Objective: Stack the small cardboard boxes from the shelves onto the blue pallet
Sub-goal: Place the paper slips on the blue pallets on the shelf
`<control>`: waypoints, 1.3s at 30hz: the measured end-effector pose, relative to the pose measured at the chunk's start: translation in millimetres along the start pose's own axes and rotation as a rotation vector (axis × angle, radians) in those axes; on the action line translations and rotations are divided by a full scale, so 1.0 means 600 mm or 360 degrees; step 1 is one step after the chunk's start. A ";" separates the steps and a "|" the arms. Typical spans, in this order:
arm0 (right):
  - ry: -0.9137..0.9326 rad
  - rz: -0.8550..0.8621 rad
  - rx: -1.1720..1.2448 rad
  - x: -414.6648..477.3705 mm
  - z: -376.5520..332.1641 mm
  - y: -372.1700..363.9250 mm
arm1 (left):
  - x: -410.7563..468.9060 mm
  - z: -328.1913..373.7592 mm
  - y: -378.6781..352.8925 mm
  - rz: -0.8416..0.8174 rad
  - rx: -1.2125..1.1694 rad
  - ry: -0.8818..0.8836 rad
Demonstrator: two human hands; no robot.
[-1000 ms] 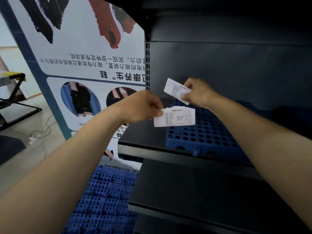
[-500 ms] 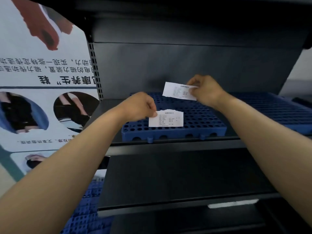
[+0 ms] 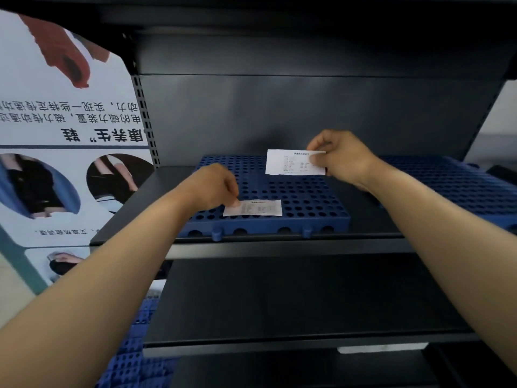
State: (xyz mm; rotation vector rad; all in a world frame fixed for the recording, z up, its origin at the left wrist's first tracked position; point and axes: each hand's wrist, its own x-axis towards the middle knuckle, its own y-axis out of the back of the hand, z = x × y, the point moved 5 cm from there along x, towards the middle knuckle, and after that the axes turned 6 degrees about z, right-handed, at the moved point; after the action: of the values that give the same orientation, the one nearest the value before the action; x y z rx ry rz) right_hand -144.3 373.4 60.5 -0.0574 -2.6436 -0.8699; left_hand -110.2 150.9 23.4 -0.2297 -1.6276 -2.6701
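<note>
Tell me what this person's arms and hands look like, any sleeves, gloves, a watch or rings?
Both arms are bare as far as the view reaches: no sleeve shows on the left forearm or the right forearm. The left hand and the right hand wear no gloves. No watch, bracelet, ring or marking is visible on either.

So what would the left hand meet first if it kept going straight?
Likely the blue perforated plastic pallet just beneath the left hand, whose white paper slip looks laid on it; depth is unclear.
</note>
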 end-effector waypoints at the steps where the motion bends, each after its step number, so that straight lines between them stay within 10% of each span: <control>1: -0.0003 -0.0009 0.0004 0.000 0.006 0.004 | 0.000 0.003 0.001 0.0021 0.0082 0.0013; 23: -0.0516 0.0405 -0.0129 -0.068 0.260 0.367 | 0.006 0.433 -0.133 0.0171 -0.0242 -0.0715; 39: -0.0509 0.0216 -0.0266 -0.070 0.374 0.402 | 0.017 0.509 -0.208 0.0022 -0.0141 -0.0574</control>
State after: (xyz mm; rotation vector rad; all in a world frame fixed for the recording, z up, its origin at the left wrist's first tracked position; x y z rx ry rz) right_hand -141.6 702.5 15.2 -0.4471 -2.8055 -1.1122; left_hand -93.6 479.4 51.8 -0.7601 -1.5738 -2.8187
